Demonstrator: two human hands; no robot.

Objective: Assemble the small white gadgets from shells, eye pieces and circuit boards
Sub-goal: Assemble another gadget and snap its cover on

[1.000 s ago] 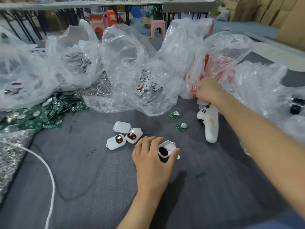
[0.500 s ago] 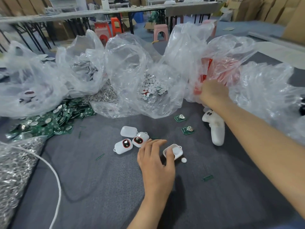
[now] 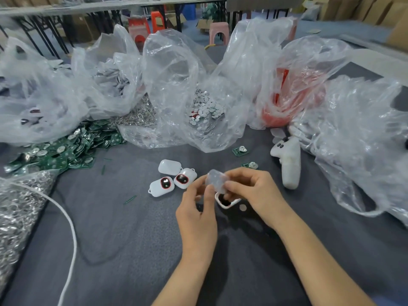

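Right hand (image 3: pixel 254 191) back beside left hand (image 3: pixel 196 215), joint grip on cloudy translucent piece (image 3: pixel 216 181).

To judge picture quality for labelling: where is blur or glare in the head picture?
Head view: the small translucent plastic piece pinched by the left hand and right hand looks smeared; the clear plastic bags glint; the far grey tables look soft.

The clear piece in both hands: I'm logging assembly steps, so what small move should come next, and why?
Probably lower the clear piece into the open white shell. The left hand and right hand both pinch the piece just above that shell, which lies with its dark opening facing up.
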